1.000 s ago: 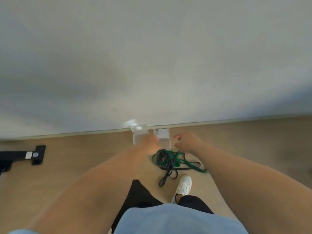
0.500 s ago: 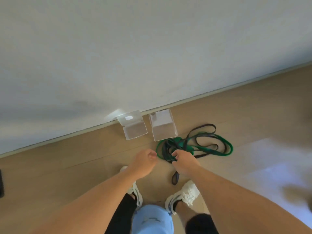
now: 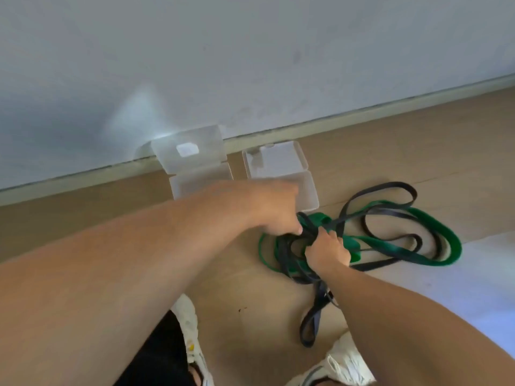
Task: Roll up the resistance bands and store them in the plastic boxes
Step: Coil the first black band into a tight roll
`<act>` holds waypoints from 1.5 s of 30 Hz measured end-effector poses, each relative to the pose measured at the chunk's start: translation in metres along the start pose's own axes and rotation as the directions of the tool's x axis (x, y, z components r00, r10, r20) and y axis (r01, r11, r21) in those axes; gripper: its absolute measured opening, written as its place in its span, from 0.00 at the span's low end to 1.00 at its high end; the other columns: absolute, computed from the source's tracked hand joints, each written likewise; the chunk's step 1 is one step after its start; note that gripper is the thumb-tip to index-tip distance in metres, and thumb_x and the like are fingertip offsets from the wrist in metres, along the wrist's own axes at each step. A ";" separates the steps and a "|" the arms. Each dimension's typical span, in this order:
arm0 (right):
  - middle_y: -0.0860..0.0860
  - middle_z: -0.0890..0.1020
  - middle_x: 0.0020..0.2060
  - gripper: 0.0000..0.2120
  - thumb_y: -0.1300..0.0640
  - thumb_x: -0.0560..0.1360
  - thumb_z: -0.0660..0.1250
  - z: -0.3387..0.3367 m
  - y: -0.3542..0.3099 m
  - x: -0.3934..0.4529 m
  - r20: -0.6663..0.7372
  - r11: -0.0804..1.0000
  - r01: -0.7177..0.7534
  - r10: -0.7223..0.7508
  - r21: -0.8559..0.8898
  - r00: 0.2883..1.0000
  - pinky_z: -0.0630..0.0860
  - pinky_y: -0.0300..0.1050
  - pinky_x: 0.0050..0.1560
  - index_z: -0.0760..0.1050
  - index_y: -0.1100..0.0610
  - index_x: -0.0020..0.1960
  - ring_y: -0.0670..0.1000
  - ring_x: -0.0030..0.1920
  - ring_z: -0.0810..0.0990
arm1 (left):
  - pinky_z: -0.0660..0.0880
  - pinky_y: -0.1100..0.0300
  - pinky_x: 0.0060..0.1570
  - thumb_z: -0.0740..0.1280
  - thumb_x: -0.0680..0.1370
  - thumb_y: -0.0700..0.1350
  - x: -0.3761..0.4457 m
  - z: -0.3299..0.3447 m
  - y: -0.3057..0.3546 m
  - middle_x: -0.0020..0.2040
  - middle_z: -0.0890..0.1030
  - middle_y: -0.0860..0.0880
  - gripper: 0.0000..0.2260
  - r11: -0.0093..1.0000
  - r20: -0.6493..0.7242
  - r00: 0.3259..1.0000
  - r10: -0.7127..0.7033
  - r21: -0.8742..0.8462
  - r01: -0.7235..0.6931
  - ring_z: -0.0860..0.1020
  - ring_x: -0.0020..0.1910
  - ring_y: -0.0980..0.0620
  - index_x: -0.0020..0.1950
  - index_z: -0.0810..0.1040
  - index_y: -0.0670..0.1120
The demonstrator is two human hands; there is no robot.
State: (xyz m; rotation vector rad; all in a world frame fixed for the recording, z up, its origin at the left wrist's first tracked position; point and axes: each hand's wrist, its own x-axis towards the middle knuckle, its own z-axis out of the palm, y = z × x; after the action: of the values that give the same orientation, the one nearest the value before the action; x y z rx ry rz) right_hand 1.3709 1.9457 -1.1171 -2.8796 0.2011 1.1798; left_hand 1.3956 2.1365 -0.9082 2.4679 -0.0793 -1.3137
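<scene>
The person is crouched over a wooden floor [image 3: 83, 227], both bare arms reaching down toward a tangle of bands. The right hand [image 3: 327, 250] has its fingers [image 3: 328, 235] curled round a bunch of strands in the middle of the heap, gripping the black band [image 3: 384, 188] where it crosses the green band [image 3: 451, 240]. The left hand [image 3: 274, 207] comes in from the left with its knuckles up; its fingertips dip into the same knot just beside the right hand and seem to pinch a dark strand there, though the motion blur makes the exact hold hard to read.

The two bands are wound through each other. Wide loops of both spread out to the right across the floor, and one narrow black loop trails toward the near side, ending just beside the right shoe [image 3: 345, 363]. The left shoe [image 3: 189, 327] sits near the bottom, partly under the left forearm.

On the far side of the heap, against the skirting of the pale wall [image 3: 250, 51], stand two clear plastic boxes side by side, lids hinged back. The left box [image 3: 195, 151] is partly hidden by the left hand; the right box [image 3: 278, 162] sits just beyond the tangle, its near corner almost touching the green band. Neither box appears to hold any band.
</scene>
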 end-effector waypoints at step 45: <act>0.55 0.82 0.37 0.12 0.59 0.83 0.60 -0.198 0.075 -0.062 -0.320 0.948 0.193 -0.107 0.253 0.941 0.80 0.46 0.38 0.77 0.67 0.56 0.56 0.40 0.84 | 0.81 0.52 0.42 0.76 0.75 0.51 -0.138 -0.003 -0.044 0.33 0.82 0.49 0.07 0.929 -0.746 0.666 0.012 -0.238 -0.283 0.83 0.34 0.50 0.42 0.83 0.48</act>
State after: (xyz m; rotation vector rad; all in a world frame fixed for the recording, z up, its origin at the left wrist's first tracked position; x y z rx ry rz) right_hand 1.4556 1.8645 -0.9310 -2.7446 0.1348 0.6217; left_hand 1.3144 2.2075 -0.8108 2.4183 0.1309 -0.1495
